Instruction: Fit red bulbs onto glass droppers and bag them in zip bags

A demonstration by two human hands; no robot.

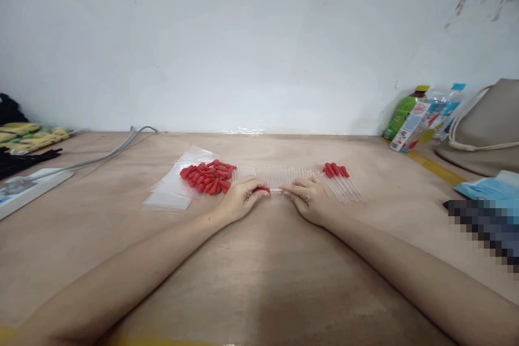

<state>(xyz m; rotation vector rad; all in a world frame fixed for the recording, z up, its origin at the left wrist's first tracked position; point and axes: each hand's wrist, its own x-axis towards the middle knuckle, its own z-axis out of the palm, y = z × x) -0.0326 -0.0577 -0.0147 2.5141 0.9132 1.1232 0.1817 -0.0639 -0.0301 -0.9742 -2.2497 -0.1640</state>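
Observation:
My left hand is closed around a red rubber dropper bulb. Opposite it, my right hand pinches a clear dropper tube, which lies level between the two hands and meets the bulb at its left end. Just behind my hands lies a row of clear tubes. To the left is a pile of loose red bulbs, partly on clear plastic bags. Right of my right hand, several tubes with red bulbs on them lie side by side.
At the left are a white power strip, its grey cable and yellow-black cloth items. Bottles stand by the wall at right, near a beige bag, a blue face mask and a blurred dark object.

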